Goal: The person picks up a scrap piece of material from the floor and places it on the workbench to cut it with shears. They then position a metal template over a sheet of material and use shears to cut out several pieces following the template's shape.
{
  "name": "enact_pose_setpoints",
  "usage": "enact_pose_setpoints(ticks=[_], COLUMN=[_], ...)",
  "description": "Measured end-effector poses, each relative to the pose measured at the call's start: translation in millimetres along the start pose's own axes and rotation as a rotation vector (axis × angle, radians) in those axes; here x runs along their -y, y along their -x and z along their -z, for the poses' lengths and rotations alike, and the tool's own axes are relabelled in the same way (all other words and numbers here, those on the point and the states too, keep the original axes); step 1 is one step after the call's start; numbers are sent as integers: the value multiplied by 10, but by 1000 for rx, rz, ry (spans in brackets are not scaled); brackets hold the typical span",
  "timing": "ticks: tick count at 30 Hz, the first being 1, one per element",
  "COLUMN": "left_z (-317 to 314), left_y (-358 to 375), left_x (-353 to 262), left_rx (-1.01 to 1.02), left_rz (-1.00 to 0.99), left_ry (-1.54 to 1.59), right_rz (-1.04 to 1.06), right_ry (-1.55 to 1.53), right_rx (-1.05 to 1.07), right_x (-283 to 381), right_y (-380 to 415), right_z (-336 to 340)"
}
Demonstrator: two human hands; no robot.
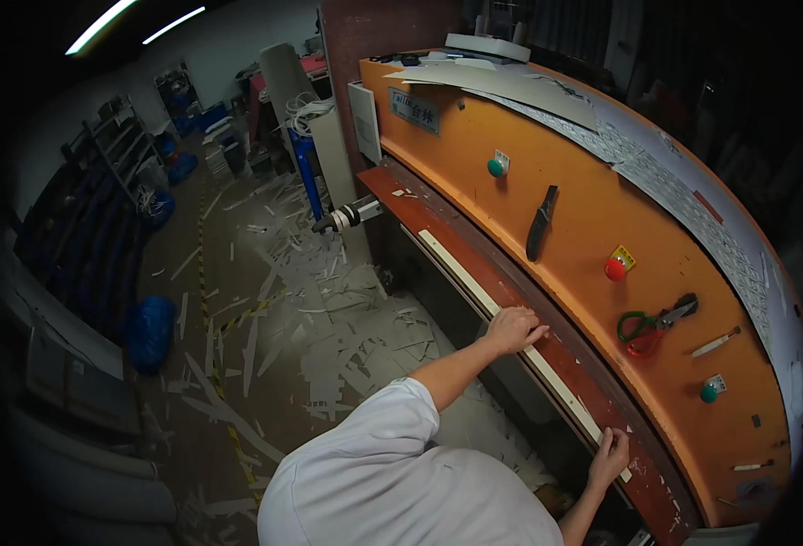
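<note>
A long, narrow off-white strip lies along the reddish-brown ledge of an orange machine. Near the strip's middle, my left hand grips it with bent fingers that reach over to the ledge. My right hand pinches the same strip close to its near end, thumb and fingers drawn together. The undersides of the fingers are hidden in both hands.
On the orange panel are a black-handled knife, scissors, a red button and green buttons. Sheets lie on top. Offcuts litter the floor; a blue bag stands left.
</note>
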State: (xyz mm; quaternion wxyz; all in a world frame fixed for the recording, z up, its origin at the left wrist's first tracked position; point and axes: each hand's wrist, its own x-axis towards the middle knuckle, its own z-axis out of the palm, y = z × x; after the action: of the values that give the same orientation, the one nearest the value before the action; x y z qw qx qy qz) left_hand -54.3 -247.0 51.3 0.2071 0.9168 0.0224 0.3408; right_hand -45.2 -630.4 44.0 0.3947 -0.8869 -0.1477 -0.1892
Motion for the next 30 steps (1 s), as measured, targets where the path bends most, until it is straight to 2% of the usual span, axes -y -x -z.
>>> enact_pose_setpoints(ticks=[4, 5, 11, 17, 23, 25, 26, 27, 28, 29, 30], left_z=[-60, -74, 1, 44, 380, 473, 438, 490, 501, 427, 479], left_y=[83, 124, 249, 534, 948, 1098, 1176, 1235, 1245, 1270, 1247], left_x=[67, 77, 113, 158, 58, 27, 36, -11, -59, -50, -143], left_rx=[30, 39, 82, -21, 30, -19, -80, -55, -74, -99, -36], left_rz=[5, 10, 28, -48, 4, -1, -41, -45, -62, -73, -17], left_ry=[95, 104, 146, 163, 193, 182, 144, 136, 109, 116, 80], right_rz=[57, -36, -80, -78, 28, 34, -40, 72, 18, 90, 67], right_ry=[-43, -52, -91, -36, 85, 137, 88, 165, 220, 160, 140], right_rx=[-5, 37, -40, -65, -91, -87, -55, -80, -38, -76, -41], right_x=[-87, -83, -115, 40, 65, 79, 79, 52, -6, 41, 78], right_y=[148, 157, 282, 581, 966, 1141, 1226, 1274, 1316, 1332, 1338], right_z=[-63, -52, -191, -169, -149, -74, -55, -41, 10, 32, 80])
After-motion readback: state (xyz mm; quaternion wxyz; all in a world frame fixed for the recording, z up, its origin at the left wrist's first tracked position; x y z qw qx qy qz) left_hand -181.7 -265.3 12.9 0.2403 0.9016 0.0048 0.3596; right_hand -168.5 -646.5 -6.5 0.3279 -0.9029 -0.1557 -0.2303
